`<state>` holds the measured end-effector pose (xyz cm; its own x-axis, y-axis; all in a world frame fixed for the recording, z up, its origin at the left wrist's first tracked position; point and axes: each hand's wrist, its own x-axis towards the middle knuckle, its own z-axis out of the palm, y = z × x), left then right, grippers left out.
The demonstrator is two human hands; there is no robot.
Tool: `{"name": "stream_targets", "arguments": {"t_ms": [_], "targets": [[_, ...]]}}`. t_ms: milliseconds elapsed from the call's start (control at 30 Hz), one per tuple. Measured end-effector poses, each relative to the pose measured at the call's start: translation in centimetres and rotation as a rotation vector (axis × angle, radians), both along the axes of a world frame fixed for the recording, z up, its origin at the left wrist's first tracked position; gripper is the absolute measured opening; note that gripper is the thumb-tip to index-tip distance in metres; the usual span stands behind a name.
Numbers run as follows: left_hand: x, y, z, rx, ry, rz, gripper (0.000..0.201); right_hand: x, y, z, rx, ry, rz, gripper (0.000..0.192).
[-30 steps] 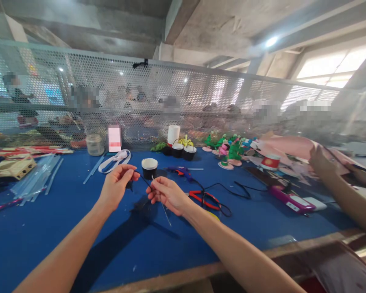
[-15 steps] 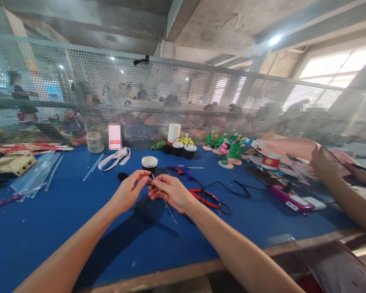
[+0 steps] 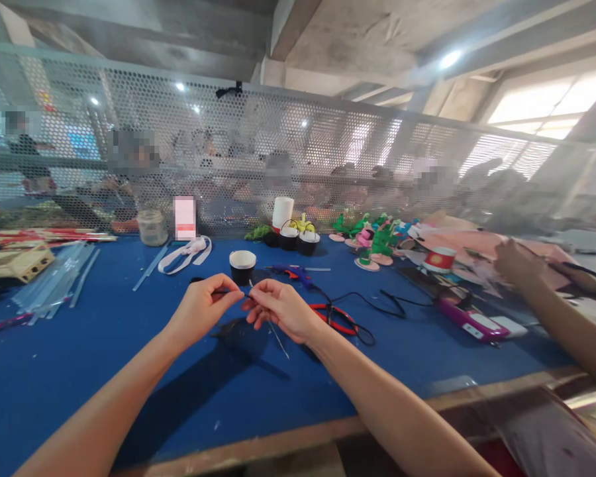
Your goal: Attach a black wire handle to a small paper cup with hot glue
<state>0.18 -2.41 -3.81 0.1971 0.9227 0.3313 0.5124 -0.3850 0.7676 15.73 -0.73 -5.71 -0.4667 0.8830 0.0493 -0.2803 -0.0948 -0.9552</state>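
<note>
Above the blue table (image 3: 104, 344), left hand (image 3: 198, 311) and right hand (image 3: 281, 310) pinch one thin black wire (image 3: 228, 292) between closed fingers, one black cup (image 3: 242, 265) just behind.

A blue table (image 3: 79, 358) carried a black cup (image 3: 242, 266), a blue glue gun (image 3: 291, 271), red pliers (image 3: 338, 318), clear glue sticks (image 3: 54, 285), a white ribbon (image 3: 186, 255), a glass jar (image 3: 151, 227), green figurines (image 3: 372, 242) and a purple device (image 3: 464, 317); a co-worker's hand (image 3: 516, 264) rested at the right.
</note>
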Motion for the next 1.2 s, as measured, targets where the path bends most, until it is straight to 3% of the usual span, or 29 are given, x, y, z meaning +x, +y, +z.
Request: {"name": "stream_targets", "arguments": {"t_ms": [133,367,633,933,1200], "targets": [[-0.01,0.05,0.11,0.083,0.067,0.034,0.018,0.03,-0.11,0.01,0.030,-0.029,-0.027,0.024],[-0.04,-0.01,0.06,0.055,0.115,-0.014,0.017,0.00,0.03,-0.17,0.064,-0.051,-0.063,0.024],[-0.45,-0.13,0.37,0.323,0.356,0.006,0.013,0.03,-0.13,-0.08,0.102,-0.073,-0.089,0.017],[-0.38,-0.36,0.24,0.417,0.341,0.041,0.011,0.10,-0.21,0.13,0.209,-0.200,-0.158,0.014],[-0.41,-0.35,0.33,0.419,0.358,0.046,0.012,-0.04,-0.38,0.05,0.202,-0.241,-0.160,0.009]]}}
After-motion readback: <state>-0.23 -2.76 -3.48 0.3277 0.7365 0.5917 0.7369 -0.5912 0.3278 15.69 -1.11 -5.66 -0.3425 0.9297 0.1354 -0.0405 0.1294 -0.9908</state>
